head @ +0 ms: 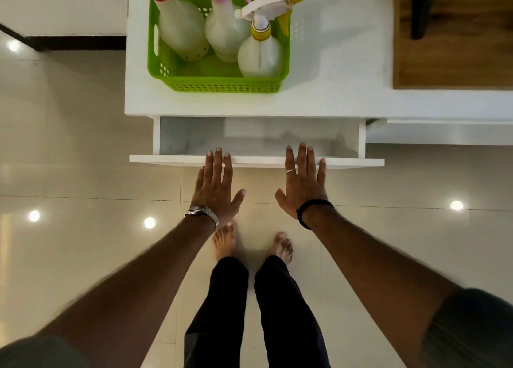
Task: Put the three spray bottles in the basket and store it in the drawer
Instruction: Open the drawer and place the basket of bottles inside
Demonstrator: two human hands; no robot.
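A green basket [222, 84] stands on the white cabinet top [333, 89]. In it stand three white spray bottles: one with a red collar [180, 28], one with a pink and blue head [224, 31], one with a yellow collar and nozzle [261, 53]. Below the top, a white drawer [361, 162] is pulled partly out, and its inside looks bare. My left hand [215, 185] and my right hand [304, 181] are flat with fingers spread, fingertips over the drawer's front edge. Neither hand holds anything.
A wooden board [449, 56] with a dark object on it lies at the right of the cabinet top. A lower white shelf [444, 133] extends to the right. My bare feet stand on the glossy tiled floor [83, 173] in front of the drawer.
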